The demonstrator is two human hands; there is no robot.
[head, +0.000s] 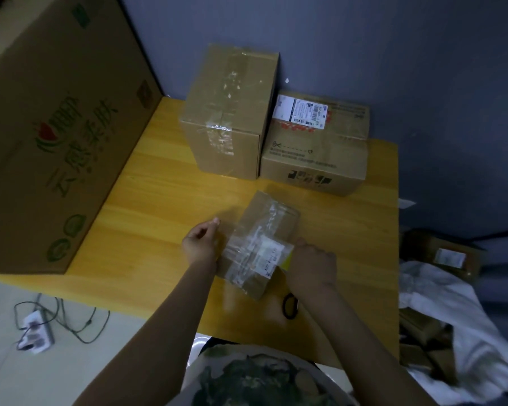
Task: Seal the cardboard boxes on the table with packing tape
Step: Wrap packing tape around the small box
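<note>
A patterned shirt front (261,376) fills the bottom of the frame, and 2 bare forearms reach out from it to a small cardboard box (264,230) lying on a yellow wooden table (159,200). The left hand (200,244) sits against the left side of the small box, thumb raised and fingers loosely bent; whether they pinch anything cannot be told. The right hand (314,265) is at the box's right side, back to the camera, its fingers curled round a yellow item (288,259) that is mostly hidden. A strip of clear tape (255,253) lies wrinkled across the top of the small box, over a white label. Black scissors (291,306) rest just on the near side of the box, partly under the right forearm. Beyond it stand 2 larger boxes touching each other against a blue-grey wall: a tall taped box (229,112) and a lower labelled box (314,153). Far to its left rises a large printed carton (41,127). Below that, a power strip (35,332) lies on the pale floor; to the right of the box, off the table, is a white cloth (452,317).
</note>
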